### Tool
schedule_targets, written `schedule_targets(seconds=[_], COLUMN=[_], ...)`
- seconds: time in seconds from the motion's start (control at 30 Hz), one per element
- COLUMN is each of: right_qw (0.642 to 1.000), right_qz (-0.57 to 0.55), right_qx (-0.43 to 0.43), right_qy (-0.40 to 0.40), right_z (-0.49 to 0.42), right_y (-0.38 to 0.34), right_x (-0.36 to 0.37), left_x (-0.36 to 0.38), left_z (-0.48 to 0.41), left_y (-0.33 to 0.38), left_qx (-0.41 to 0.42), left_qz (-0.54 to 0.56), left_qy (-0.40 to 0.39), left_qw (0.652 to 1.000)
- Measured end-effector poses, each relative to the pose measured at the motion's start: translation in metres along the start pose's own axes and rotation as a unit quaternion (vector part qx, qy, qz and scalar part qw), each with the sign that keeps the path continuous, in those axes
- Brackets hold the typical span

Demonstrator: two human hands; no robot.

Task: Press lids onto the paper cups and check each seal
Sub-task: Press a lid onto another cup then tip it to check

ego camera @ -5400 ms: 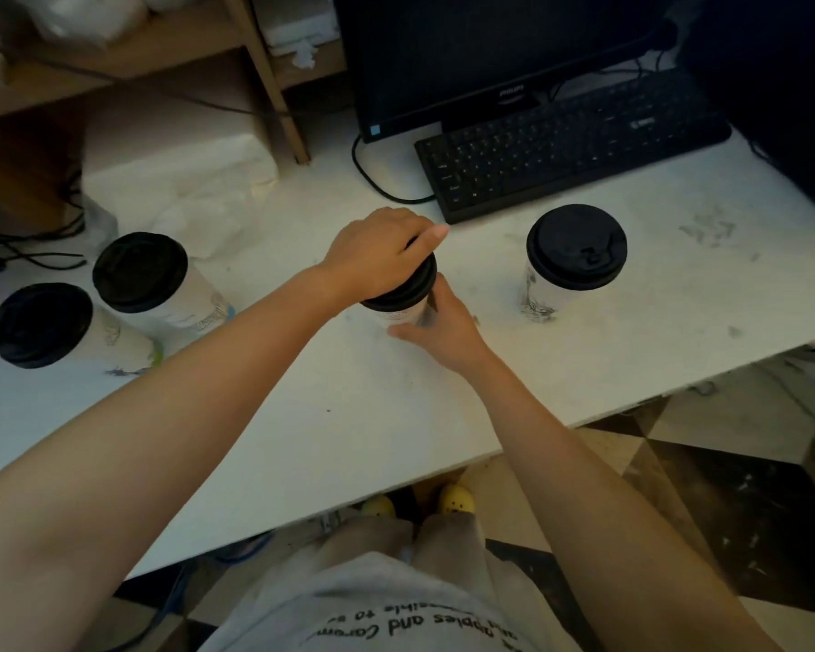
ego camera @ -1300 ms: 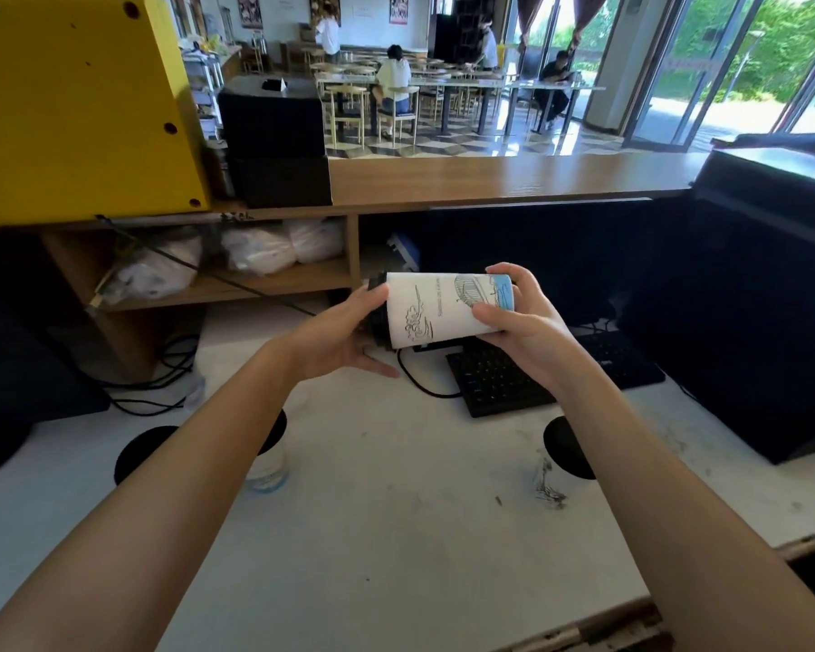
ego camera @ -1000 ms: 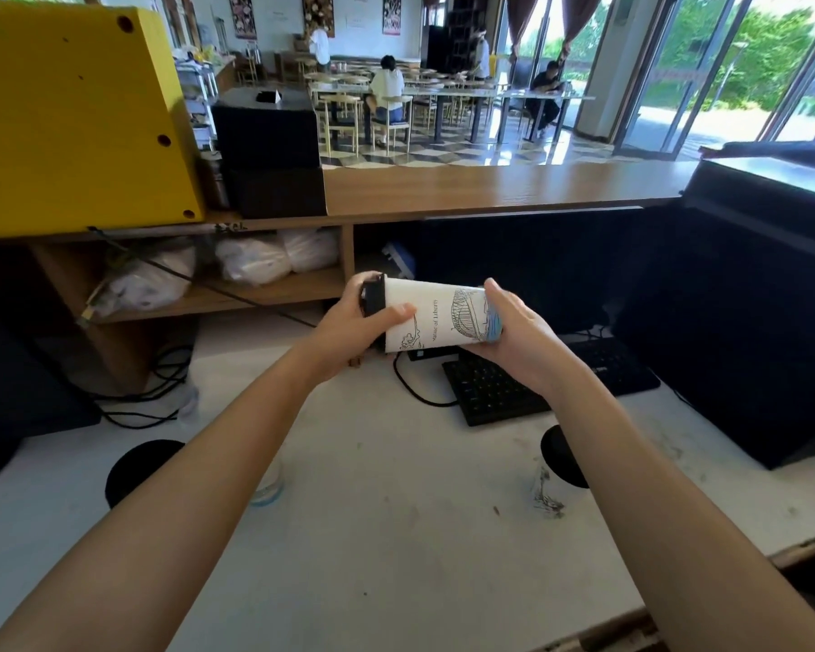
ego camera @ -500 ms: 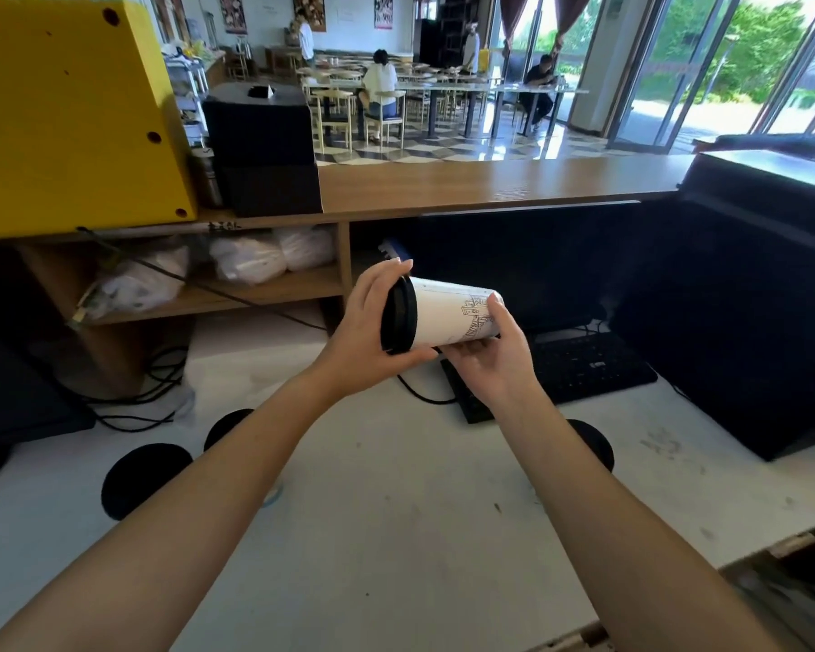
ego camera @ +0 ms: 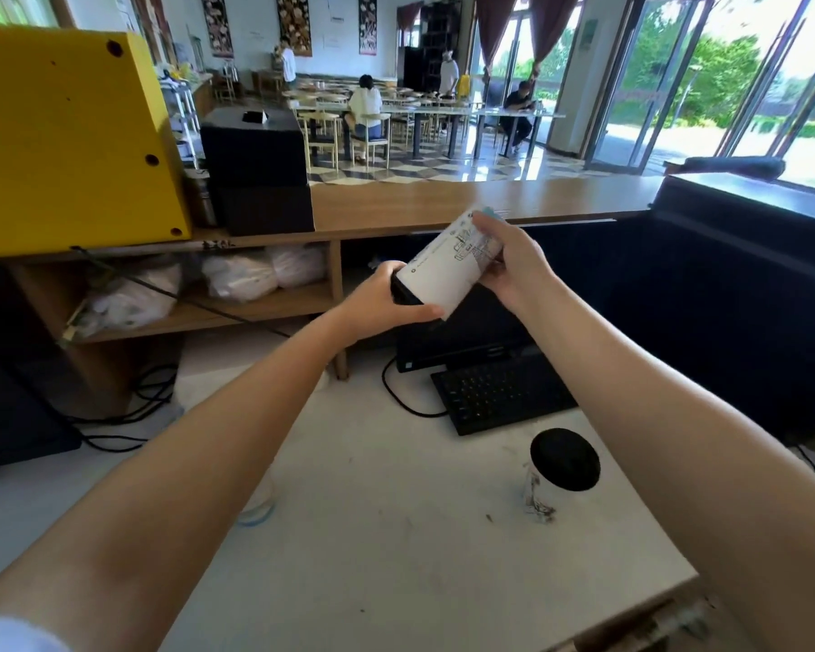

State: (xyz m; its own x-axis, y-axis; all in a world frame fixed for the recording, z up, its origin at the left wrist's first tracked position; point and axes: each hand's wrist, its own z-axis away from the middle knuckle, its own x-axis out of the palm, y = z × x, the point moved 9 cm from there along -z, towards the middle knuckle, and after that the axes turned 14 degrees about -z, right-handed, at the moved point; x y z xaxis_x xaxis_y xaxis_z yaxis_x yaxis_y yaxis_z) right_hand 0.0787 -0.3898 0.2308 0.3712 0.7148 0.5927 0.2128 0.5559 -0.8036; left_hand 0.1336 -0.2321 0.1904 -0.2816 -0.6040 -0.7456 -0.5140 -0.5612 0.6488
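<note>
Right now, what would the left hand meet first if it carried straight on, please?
The left hand grips the paper cup at its lid end, so the cup itself comes first; beyond it, probably the right hand.

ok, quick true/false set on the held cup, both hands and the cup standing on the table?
1. The left hand and right hand hold one paper cup above the table. True.
2. That cup is upright. False: it is tilted, with its lid end lowest.
3. The left hand is at the lid end. True.
4. The second cup, on the table, is uncovered. False: it is lidded.
</note>
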Motion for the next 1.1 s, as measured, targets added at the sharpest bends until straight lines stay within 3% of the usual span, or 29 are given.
schedule_targets(seconds=[0.17,0.33,0.7,0.87,0.93,1.0,1.1], right_qw=[0.972,0.922,0.864,0.872,0.882,0.903,0.946], right_qz=[0.221,0.359,0.472,0.456,0.437,0.397,0.298], right_qx=[-0.071,-0.117,-0.115,-0.115,-0.117,-0.119,-0.099], right_qy=[-0.035,-0.088,-0.133,-0.135,-0.129,-0.113,-0.081], right_z=[-0.009,-0.012,-0.019,-0.019,-0.019,-0.02,-0.02], right_y=[-0.02,-0.025,-0.019,-0.019,-0.02,-0.022,-0.019], right_x=[0.032,0.063,0.079,0.075,0.072,0.067,0.056], left_x=[0.012,0.014,0.018,0.016,0.023,0.039,0.082], left_z=[-0.011,-0.017,-0.03,-0.029,-0.022,-0.01,0.01], left_y=[-0.01,-0.02,-0.017,-0.015,-0.022,-0.032,-0.029], left_qx=[-0.032,-0.05,-0.035,-0.021,-0.045,-0.098,-0.161], left_qz=[0.028,0.052,-0.018,0.008,0.09,0.271,0.553], left_qy=[-0.016,-0.017,-0.023,0.01,0.011,0.026,0.003], left_qw=[0.999,0.997,0.999,1.0,0.995,0.957,0.818])
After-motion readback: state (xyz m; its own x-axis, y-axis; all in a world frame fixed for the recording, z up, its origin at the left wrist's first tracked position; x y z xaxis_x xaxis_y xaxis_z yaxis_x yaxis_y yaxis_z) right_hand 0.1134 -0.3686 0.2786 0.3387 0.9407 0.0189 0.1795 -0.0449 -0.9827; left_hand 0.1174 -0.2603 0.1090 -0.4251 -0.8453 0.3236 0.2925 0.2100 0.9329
